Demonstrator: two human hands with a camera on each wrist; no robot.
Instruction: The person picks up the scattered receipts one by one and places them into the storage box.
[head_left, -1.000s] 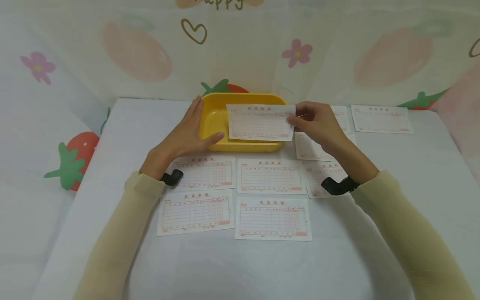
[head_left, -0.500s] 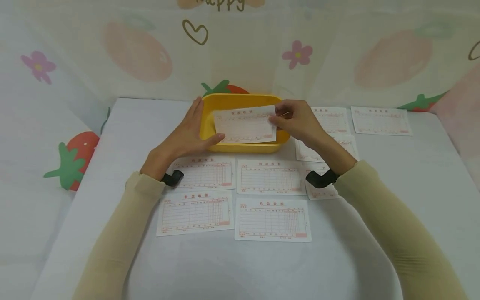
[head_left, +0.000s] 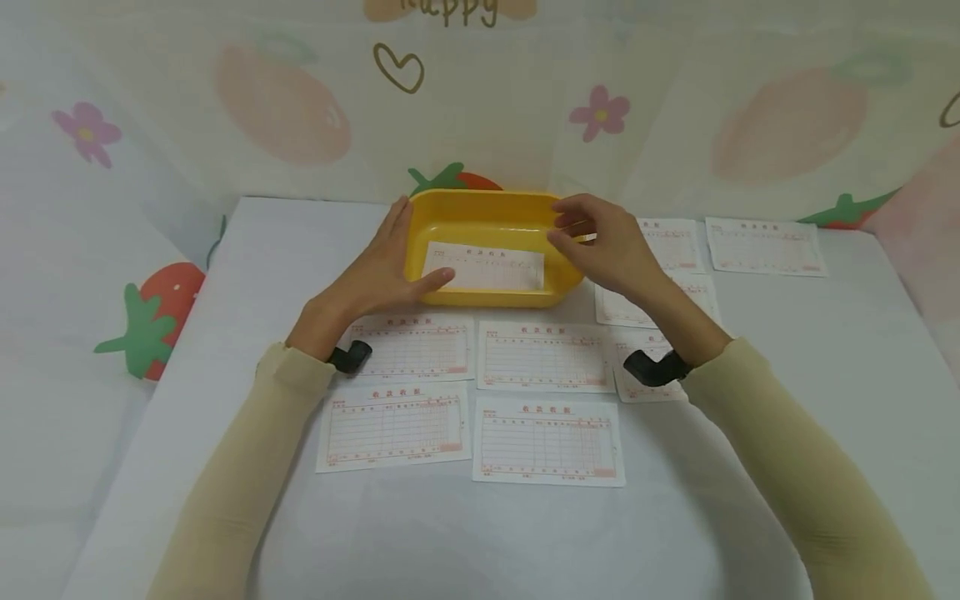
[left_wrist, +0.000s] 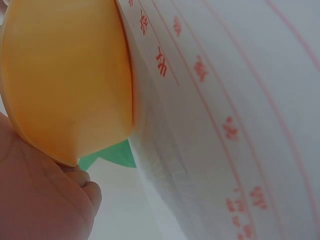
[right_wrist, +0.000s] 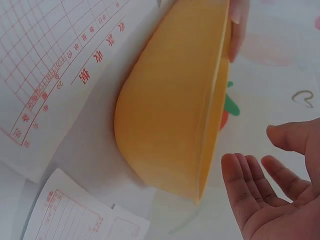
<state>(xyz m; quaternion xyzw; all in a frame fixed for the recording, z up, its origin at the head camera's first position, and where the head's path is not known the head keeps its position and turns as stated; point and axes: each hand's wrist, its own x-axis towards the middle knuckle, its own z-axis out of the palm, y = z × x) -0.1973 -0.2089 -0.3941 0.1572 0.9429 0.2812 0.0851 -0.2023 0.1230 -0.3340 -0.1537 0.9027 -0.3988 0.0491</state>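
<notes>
A yellow plastic basin stands near the back of the table. Inside it lies one white receipt slip printed in red. My left hand grips the basin's left end, thumb over the front rim and fingers at the back corner; the left wrist view shows the palm against the yellow wall. At the basin's right end, my right hand is raised with nothing held. Its fingers are loosely bent and apart from the thumb in the right wrist view, beside the basin's wall.
In front of the basin, receipt slips lie in two rows on the white tablecloth. More slips sit to the right, partly under my right forearm, with one slip at the far right. A printed curtain hangs behind the table.
My right hand carried the receipt slip left over the basin and let it go; the slip now lies inside. That hand has since drawn slightly back right. My left hand stays on the basin.
</notes>
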